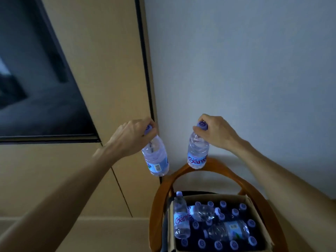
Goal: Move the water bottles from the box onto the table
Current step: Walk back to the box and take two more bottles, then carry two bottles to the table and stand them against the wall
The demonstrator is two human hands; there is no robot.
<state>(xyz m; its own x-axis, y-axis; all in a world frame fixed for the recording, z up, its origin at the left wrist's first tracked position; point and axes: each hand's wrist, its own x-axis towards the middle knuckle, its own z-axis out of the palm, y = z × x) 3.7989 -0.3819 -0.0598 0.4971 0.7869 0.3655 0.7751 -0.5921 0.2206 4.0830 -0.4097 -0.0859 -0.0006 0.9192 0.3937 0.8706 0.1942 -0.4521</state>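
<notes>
My left hand grips a clear water bottle by its purple cap, and the bottle hangs in the air above and left of the box. My right hand holds a second water bottle by its cap, level with the first, over the chair back. Below them an open cardboard box sits on a chair and holds several upright capped bottles. Three loose bottles lie on top of them: one leaning at the left, one across the middle, one at the right. No table is in view.
The box rests on a wooden chair with a curved back. A pale wall is behind it. Tan panels and a dark framed screen fill the left side.
</notes>
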